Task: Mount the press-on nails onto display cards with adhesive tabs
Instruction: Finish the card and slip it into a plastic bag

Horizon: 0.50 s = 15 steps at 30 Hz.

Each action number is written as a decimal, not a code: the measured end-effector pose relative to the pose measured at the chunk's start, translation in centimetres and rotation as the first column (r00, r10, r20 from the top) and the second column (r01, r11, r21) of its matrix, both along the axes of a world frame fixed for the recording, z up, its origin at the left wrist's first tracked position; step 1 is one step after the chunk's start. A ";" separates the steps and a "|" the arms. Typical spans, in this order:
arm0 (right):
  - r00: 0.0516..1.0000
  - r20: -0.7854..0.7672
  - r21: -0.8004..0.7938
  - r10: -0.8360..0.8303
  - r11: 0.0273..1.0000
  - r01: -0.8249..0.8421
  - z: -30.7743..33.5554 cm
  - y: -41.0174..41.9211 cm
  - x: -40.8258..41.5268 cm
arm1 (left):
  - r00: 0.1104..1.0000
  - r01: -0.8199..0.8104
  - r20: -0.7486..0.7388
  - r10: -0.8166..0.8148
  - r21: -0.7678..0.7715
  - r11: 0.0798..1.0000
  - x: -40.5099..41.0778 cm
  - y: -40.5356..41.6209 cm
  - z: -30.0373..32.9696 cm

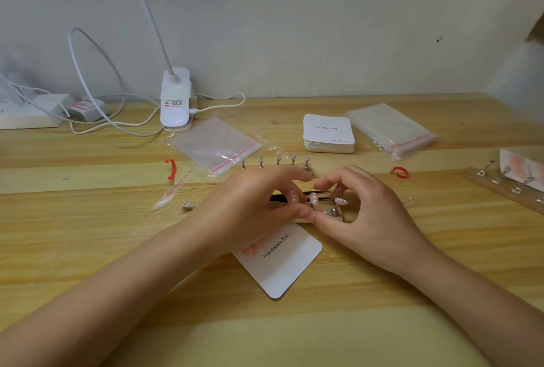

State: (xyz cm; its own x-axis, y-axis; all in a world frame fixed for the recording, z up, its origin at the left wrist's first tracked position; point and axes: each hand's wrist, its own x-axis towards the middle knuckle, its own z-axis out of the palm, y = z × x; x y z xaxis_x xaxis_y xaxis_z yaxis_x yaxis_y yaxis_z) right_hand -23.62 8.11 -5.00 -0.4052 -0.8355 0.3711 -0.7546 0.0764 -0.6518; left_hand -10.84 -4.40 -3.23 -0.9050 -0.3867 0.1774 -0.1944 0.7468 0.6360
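- Left grip (259, 201) is curling round a nail (313, 198) on its stand, thumb and forefinger looking pinched at the stand's base; exact contact is hard to make out.
- Right grip (365, 213) is curling narrow over the same spot, fingertips (323, 182) meeting the left ones, likely steadying the strip (326, 221) while the nail is being worked off.
- Second nail (340, 201) is sitting on a metal stand just beside the first, under the right fingers.
- Nails are looking pale pink with small white dots, glossy, small.
- Card (282, 263) reading "Handmade Nail" is lying tilted on the surface (88, 234) right below both hands, kept close for mounting; pink nails already on it are partly hidden by the left hand.
- Dark tool (282, 196) is lying between the hands, behind the nails.
- Spare card stack (328, 134) and bags (216, 143) are waiting farther back, well apart.
- Empty stands (276, 160) are lining the far strip.
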 end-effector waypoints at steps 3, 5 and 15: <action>1.000 0.025 0.064 0.013 0.998 -0.014 0.0 0.1 0.0 | 1.000 0.004 0.009 -0.004 0.005 1.000 -0.2 0.1 0.1; 1.000 0.021 0.082 0.019 0.996 -0.020 0.0 0.1 0.0 | 1.000 0.015 0.009 -0.015 0.004 1.000 -0.2 0.1 0.0; 0.995 0.073 0.060 0.060 0.996 -0.065 -0.1 0.4 -0.1 | 0.995 0.088 -0.052 -0.081 0.152 0.984 0.4 -1.1 0.3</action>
